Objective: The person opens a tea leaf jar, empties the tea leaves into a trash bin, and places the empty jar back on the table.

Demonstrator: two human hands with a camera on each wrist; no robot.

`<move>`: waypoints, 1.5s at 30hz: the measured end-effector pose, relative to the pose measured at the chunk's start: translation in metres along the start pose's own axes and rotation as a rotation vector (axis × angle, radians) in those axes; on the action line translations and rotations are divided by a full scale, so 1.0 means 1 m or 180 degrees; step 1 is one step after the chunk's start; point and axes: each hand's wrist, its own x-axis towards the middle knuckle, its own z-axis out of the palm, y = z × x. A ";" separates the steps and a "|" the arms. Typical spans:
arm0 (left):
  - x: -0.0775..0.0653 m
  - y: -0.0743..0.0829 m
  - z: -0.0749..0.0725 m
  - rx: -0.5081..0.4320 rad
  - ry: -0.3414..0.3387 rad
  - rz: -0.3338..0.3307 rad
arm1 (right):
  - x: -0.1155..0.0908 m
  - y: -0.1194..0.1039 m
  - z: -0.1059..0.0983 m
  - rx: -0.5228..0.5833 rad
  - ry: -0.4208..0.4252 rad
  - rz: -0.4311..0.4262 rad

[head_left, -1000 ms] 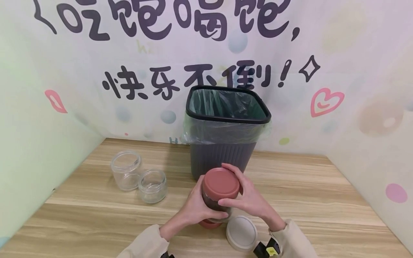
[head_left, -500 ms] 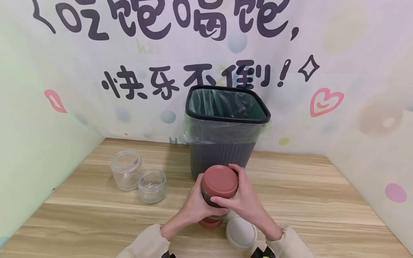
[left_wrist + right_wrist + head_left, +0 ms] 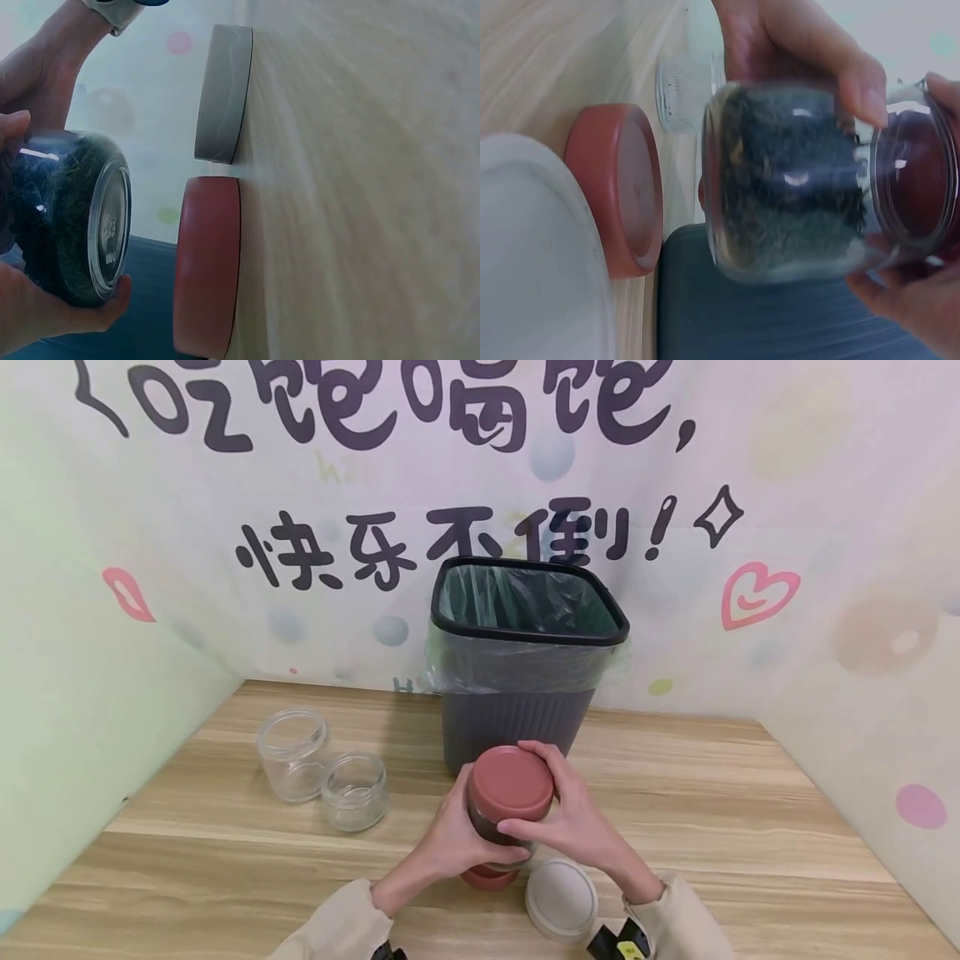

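Observation:
A glass jar (image 3: 791,180) of dark dried leaves, capped with a red lid (image 3: 513,782), is held upright in front of the bin. My left hand (image 3: 452,839) grips the jar's body from the left, thumb across its near side. Around the lid curl the fingers and thumb of my right hand (image 3: 576,817). In the left wrist view the jar's bottom (image 3: 111,229) shows embossed marks and hangs off the table. Beneath the hands lies another red lid (image 3: 489,878), and beside it a whitish lid (image 3: 562,900).
Two uncovered glass jars stand on the left of the wooden table (image 3: 750,827): a taller one (image 3: 292,760) and a shorter one (image 3: 355,797). Just behind the hands is a dark trash bin (image 3: 517,718) with a translucent bag. A printed cloth (image 3: 360,643) hangs at the back.
My right hand turned about the lid one way, its fingers and thumb shifting round the rim, then came partly back. The jar and my left hand stay nearly in place.

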 end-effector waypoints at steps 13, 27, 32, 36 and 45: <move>0.001 0.002 -0.002 -0.0108 -0.0069 0.0011 | -0.002 0.006 -0.005 0.0563 -0.0317 0.0088; 0.003 0.005 0.005 0.0133 0.0388 0.0035 | -0.001 -0.019 0.020 -0.0927 0.0910 0.0151; 0.002 0.005 0.004 0.0099 0.0334 0.0020 | -0.001 -0.016 0.016 -0.0811 0.0784 0.0036; 0.002 0.005 0.002 0.0063 0.0233 0.0013 | -0.001 -0.014 0.008 -0.0412 0.0460 0.0057; 0.002 0.005 -0.001 -0.0124 0.0000 0.0012 | -0.002 0.001 -0.008 0.0659 -0.0333 0.0031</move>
